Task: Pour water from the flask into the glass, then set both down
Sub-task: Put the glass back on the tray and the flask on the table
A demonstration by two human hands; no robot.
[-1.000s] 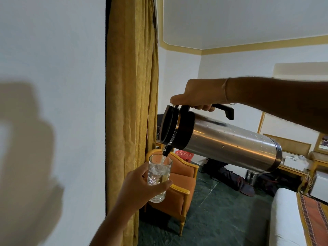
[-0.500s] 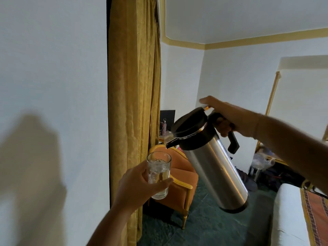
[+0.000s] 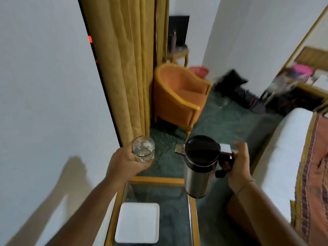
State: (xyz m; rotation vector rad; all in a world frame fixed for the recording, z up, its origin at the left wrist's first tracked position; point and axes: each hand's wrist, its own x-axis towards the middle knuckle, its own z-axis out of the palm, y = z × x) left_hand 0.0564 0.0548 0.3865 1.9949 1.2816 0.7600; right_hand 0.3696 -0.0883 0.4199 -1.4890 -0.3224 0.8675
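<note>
The steel flask (image 3: 199,176) with a black lid hangs upright in the air above the far right corner of a glass-topped table (image 3: 158,180). My right hand (image 3: 238,168) grips its black handle. My left hand (image 3: 125,165) holds a clear glass (image 3: 143,151) with water in it, upright, just beyond the table's far left corner. Glass and flask are apart, about a hand's width between them.
A white square tray (image 3: 137,222) lies on the table. An orange armchair (image 3: 179,96) stands ahead by the yellow curtain (image 3: 127,64). A bed (image 3: 291,157) lies on the right, a white wall on the left, dark bags (image 3: 236,89) on the green floor.
The flask has swung from tilted over the glass to upright and come down beside it. Both hands have lowered, and my view has dropped from the ceiling to the table.
</note>
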